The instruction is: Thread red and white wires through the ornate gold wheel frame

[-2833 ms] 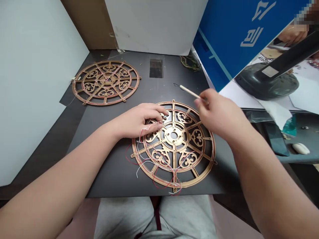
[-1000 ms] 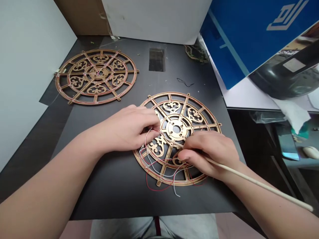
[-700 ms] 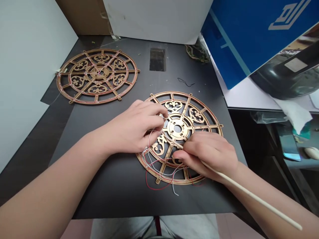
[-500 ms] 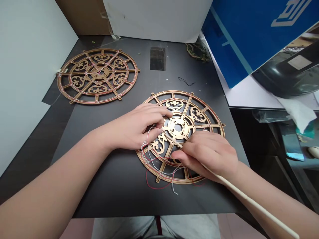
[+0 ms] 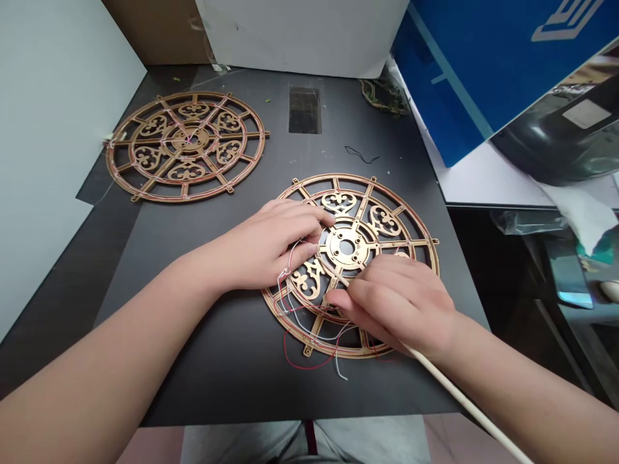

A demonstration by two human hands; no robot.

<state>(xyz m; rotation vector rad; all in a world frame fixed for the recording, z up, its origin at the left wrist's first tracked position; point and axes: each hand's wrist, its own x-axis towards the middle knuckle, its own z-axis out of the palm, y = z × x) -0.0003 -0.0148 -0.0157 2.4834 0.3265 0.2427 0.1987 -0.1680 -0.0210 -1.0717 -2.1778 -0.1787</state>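
And now the pale rod [image 5: 464, 399] is brought low: held up and away from the ornate near wheel [image 5: 347, 261] moments ago, it is now angled down, its tip set at the inner ring, just beside the left thumb. It is pinched firmly in the right hand [image 5: 399, 303], thumb against curled fingers, its long end run out under the palm toward the lower edge of the view.

By the left hand [image 5: 278, 241] the wheel is covered at its left side, fingertips laid over the ring near the hub. Wires [image 5: 291, 308] in red and white are led up between thumb and fingers; whether they are truly pinched or only pressed down cannot be told, as that contact is hidden. The two hands, well apart before, are thus gathered at one spot, and the work seems to be narrowed to a short stretch of wire there.

The near wheel is laid flat on the dark table [image 5: 217, 367], loose wire looped past its near rim. Farther left, a second wheel [image 5: 182, 140] is left untouched, and a black thread [image 5: 361, 154] is seen lying beyond.
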